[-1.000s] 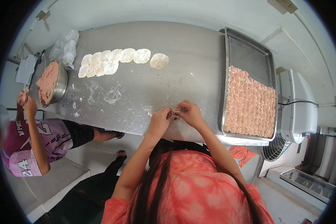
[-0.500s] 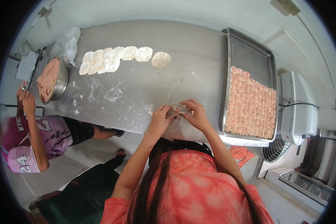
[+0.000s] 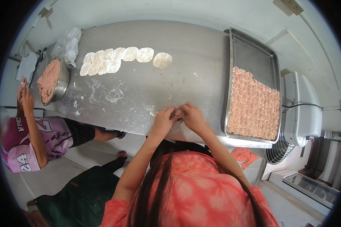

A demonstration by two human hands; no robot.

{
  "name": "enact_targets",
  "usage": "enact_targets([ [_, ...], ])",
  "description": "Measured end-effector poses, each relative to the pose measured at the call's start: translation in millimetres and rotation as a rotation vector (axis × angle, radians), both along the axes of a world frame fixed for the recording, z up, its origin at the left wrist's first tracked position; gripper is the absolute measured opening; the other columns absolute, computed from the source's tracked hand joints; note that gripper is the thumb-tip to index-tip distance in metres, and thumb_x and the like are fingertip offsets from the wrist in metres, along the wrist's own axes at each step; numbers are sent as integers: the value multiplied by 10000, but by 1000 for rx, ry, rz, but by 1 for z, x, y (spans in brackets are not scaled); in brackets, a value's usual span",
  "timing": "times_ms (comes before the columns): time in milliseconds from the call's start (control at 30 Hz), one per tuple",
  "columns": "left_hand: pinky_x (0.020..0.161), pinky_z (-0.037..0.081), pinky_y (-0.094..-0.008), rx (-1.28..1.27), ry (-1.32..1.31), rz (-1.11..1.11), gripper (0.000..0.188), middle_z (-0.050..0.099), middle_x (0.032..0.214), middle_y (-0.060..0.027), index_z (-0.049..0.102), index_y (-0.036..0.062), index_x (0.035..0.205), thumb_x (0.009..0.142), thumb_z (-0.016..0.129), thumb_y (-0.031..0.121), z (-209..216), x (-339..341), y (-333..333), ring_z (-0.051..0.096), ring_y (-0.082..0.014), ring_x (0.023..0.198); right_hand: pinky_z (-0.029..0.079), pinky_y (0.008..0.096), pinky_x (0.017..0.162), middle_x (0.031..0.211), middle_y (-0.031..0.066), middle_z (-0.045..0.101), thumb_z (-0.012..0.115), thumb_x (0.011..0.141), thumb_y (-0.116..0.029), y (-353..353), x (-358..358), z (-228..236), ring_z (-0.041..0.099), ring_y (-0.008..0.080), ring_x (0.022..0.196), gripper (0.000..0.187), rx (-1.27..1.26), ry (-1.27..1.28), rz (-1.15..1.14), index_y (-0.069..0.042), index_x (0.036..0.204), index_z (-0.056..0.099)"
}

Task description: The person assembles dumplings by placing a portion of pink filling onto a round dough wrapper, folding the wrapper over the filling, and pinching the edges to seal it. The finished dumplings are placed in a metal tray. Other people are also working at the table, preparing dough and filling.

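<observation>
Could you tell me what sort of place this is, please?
Probably a small food-preparation kitchen or workshop: a floured steel table carries a row of round dough wrappers, a metal bowl of minced filling, and a tray of finished dumplings.

Both forearms rise from the lower edge, converging toward the centre; left hand (image 3: 163, 120) and right hand (image 3: 193, 116) meet with fingertips touching; fingers of both curl inward, pinched together; wrists slightly bent; elbows held apart.
</observation>
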State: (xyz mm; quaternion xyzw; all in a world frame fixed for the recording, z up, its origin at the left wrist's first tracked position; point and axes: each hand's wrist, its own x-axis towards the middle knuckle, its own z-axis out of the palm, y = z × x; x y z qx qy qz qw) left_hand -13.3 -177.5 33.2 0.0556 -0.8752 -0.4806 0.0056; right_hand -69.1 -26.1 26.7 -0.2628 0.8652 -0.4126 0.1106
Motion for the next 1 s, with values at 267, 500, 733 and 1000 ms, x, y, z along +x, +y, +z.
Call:
enact_targets([
  [267,668,498,-379,-24,35,48,222,621,774,-133,603,39,913,723,705,93,-5,0,3,623,-299,744,486,405,733,925,140,577,609,665,58,3,1,12,586,359,867,361,-26,61,-17,-55,1008,604],
  [500,696,501,-381,27,-76,2,244,611,871,-142,600,37,943,724,698,81,1,-5,0,622,-308,796,476,431,742,923,158,560,574,694,29,3,-2,3,564,384,878,301,-125,-21,-4,-44,985,602],
  [733,665,532,-333,14,81,-19,304,610,871,-135,605,12,978,696,717,22,-3,-7,0,646,-251,771,479,435,718,917,148,569,576,702,17,3,-1,6,570,383,855,241,-8,15,-3,-49,932,604],
  [1000,644,519,-328,2,11,-10,282,627,806,-138,604,12,950,700,728,52,-7,-7,1,650,-258,732,471,442,726,935,150,566,576,682,33,3,0,6,562,379,869,259,-4,48,9,-39,931,591],
])
